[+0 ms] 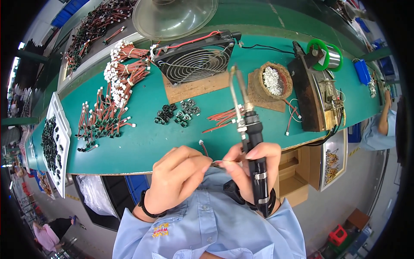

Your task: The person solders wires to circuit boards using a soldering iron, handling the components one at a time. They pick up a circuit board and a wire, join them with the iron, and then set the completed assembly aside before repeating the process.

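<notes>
Close to the table's near edge, my left hand (pixel 179 175) is closed in a pinch on a short red-and-black wire lead (pixel 204 148) with a white plug on its end. My right hand (pixel 269 152) wraps around a black soldering iron (pixel 253 129), whose metal tip and side tube point up and away from me. Its thumb and forefinger also pinch near the wire ends, almost meeting my left fingertips. The exact wire ends are hidden by the fingers. Beyond my hands lie loose red wire leads (pixel 222 117) and small black-and-green parts (pixel 185 113).
Bundled leads with white plugs (pixel 129 71) and wired parts (pixel 103 121) lie left. A white tray (pixel 64 146) holds black parts. Behind stands a black fan (pixel 194 62). A round pot (pixel 261 82) with silvery bits, a metal-and-black device (pixel 308 95) and a green wire spool (pixel 317 45) stand right.
</notes>
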`<state>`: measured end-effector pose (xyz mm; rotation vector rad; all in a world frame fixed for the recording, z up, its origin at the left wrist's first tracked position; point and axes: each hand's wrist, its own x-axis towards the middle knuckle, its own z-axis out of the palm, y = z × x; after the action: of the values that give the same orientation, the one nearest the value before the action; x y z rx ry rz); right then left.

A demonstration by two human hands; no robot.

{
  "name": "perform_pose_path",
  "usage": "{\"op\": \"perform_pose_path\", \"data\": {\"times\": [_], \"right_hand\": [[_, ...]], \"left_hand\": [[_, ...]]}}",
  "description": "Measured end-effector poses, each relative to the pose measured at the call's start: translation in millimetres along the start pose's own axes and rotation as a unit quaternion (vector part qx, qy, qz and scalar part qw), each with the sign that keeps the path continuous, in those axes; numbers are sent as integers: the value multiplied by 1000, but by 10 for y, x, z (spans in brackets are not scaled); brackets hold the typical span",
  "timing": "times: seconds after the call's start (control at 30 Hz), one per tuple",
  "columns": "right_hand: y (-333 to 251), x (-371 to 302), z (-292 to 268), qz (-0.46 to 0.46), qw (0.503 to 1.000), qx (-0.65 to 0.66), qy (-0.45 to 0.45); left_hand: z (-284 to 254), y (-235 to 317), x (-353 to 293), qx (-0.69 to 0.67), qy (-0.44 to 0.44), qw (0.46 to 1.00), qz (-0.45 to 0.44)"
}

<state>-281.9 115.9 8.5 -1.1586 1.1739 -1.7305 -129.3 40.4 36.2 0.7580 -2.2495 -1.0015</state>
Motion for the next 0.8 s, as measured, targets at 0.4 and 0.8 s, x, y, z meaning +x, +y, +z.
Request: {"op": "perform_pose_path", "data": {"times": [0.4,0.8], "right_hand": [[-139,92,30,6,998,-53,-38],[-159,89,122,-111,982,-128,-82]], "left_hand": [[41,-15,-11,-534,52,817,-213],[46,-140,-63,-699,-24,676,-231]]}}
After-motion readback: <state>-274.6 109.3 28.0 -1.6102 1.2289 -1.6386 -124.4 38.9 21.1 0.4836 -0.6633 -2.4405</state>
